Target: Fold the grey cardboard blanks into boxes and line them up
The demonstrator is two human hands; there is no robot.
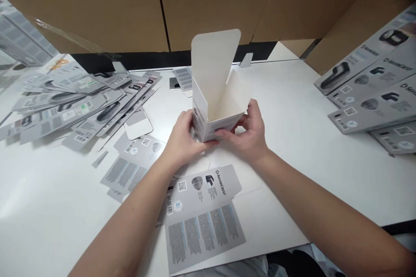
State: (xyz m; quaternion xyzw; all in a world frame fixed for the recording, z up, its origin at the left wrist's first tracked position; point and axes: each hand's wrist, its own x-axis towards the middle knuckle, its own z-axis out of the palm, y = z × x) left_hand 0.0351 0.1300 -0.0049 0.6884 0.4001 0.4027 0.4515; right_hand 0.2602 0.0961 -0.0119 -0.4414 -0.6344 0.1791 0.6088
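A small grey printed carton [224, 123] with a white inside stands folded out between my hands, its top open and a tall rounded flap [214, 54] sticking up at the back. My left hand [182, 138] grips its lower left side, the thumb along the bottom front edge. On the right side, my right hand [248, 132] holds it with the thumb on the front face and fingers behind, partly hidden by the carton. Nearer to me, a flat carton blank [204, 216] with text columns and a SilverCrest logo lies on the white table.
A fanned heap of flat grey carton blanks [81, 99] covers the left of the table [292, 173], with loose blanks [130, 164] beside it. Assembled SilverCrest boxes [373, 91] are stacked at the right. Large brown cardboard [217, 4] walls off the back.
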